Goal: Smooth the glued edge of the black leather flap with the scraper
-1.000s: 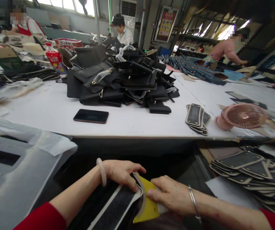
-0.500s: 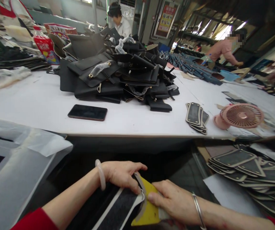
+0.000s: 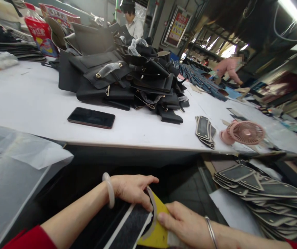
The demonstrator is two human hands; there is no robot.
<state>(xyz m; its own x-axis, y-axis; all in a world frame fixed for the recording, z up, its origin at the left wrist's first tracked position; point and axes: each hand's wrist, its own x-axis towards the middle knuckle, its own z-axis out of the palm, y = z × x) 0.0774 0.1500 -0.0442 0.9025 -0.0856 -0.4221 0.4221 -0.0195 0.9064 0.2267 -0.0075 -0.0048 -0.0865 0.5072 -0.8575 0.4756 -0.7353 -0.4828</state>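
Hands meet at six o'clock in our head view, below the white table (image 3: 42, 114). Our left hand (image 3: 131, 190) holds the end of a pale-edged black strip (image 3: 129, 226), thumb bearing down on top, forefinger held out straight; the undersides of its other fingers are hidden. That press probably steadies the strip's curved end. Our right hand (image 3: 176, 219) closes in a narrow pinch on a yellow piece (image 3: 159, 224), just beside that end, thumb uppermost, likely so both edges sit close together; whether they are joined, we cannot tell.

A stack of pale-edged panels (image 3: 262, 197) lies at four o'clock, seemingly for easy reach by our right hand. A heap of black pieces (image 3: 104, 72) fills eleven o'clock, a phone (image 3: 91, 117) nine, a pink fan (image 3: 247, 132) three.
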